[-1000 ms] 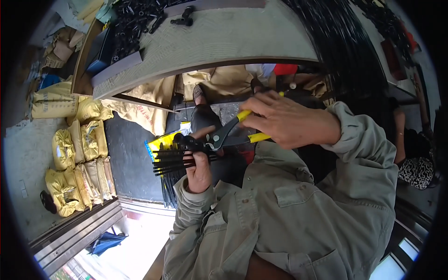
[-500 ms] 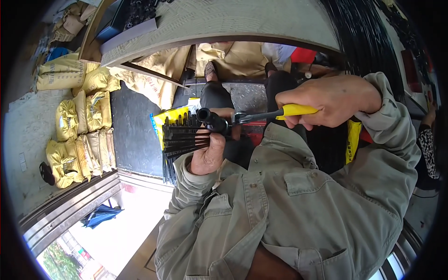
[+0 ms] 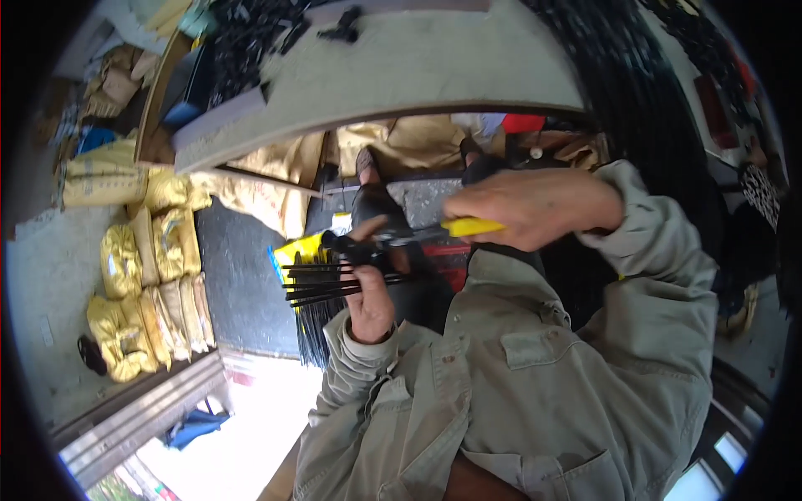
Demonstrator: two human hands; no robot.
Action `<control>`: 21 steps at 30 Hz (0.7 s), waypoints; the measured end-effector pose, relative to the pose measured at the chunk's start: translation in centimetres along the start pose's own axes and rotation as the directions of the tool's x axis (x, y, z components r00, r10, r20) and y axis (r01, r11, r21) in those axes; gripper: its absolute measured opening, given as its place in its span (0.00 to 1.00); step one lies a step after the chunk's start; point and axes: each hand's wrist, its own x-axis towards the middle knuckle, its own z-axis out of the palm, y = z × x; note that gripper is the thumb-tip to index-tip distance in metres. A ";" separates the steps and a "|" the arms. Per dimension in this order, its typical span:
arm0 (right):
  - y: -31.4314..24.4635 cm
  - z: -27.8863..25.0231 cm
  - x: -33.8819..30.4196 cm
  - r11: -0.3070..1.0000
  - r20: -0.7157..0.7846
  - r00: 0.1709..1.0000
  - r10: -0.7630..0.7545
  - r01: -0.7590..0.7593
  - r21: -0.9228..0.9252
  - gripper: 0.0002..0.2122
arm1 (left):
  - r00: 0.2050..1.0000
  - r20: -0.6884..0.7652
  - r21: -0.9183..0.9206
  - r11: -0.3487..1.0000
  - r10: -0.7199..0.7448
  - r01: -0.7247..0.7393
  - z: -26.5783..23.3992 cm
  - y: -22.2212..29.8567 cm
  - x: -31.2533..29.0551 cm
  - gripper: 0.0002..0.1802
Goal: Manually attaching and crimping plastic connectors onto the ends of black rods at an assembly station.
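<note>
My left hand (image 3: pixel 372 309) is closed around a bundle of thin black rods (image 3: pixel 316 288) that point left, resembling the ribs of an umbrella frame. At the top of the bundle, by my thumb, is a black tubular piece (image 3: pixel 344 247). My right hand (image 3: pixel 539 204) grips a pair of pliers with yellow handles (image 3: pixel 474 226). The pliers' jaws reach left to the tubular piece; blur hides whether they bite on it. Below the left hand hang more thin black rods (image 3: pixel 313 330), in front of a yellow bag (image 3: pixel 301 248).
Ahead stands a pale table (image 3: pixel 418 67) bearing a heap of small black parts (image 3: pixel 251 42) and long black rods (image 3: pixel 631 92). Yellow sacks (image 3: pixel 125 259) line the left wall. A person's patterned sleeve (image 3: pixel 758 188) shows at far right. Something red (image 3: pixel 444 260) lies under my hands.
The view has tilted, bringing more of the tabletop in. My right hand and the pliers have shifted left, closer to the left hand. Both hands keep their holds.
</note>
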 end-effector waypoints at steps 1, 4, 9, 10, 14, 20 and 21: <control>0.5 -0.3 0.4 0.993 -0.211 0.977 -0.028 0.003 -0.121 0.10 | 0.988 -0.146 0.036 0.999 0.041 -0.036 -0.1 -0.7 0.2 0.28; 3.6 -2.3 1.7 0.840 -0.672 0.741 0.007 -0.369 -0.398 0.13 | 0.958 -0.278 0.052 0.997 0.071 -0.059 -0.3 -2.0 0.9 0.30; 11.4 -5.6 4.8 0.642 -0.828 0.556 0.078 -0.663 -0.385 0.15 | 0.970 -0.229 0.013 0.996 0.084 -0.083 0.1 -2.2 0.2 0.31; 11.7 -5.7 4.5 0.632 -0.843 0.531 0.082 -0.682 -0.368 0.15 | 0.969 -0.232 0.022 0.996 0.084 -0.081 0.6 -2.2 0.2 0.31; 13.1 -5.8 5.0 0.787 -0.915 0.403 0.004 -0.566 -0.246 0.13 | 0.963 -0.252 0.037 0.995 0.094 -0.087 0.6 -2.2 -0.1 0.31; 19.1 -10.6 2.8 0.743 -0.966 -0.099 0.238 -0.622 0.247 0.14 | 0.971 -0.217 0.071 0.994 0.099 -0.086 1.8 -1.6 0.4 0.31; 19.4 -10.9 2.8 0.746 -0.960 -0.058 0.275 -0.617 0.251 0.15 | 0.971 -0.217 0.076 0.993 0.103 -0.089 2.0 -1.7 0.5 0.31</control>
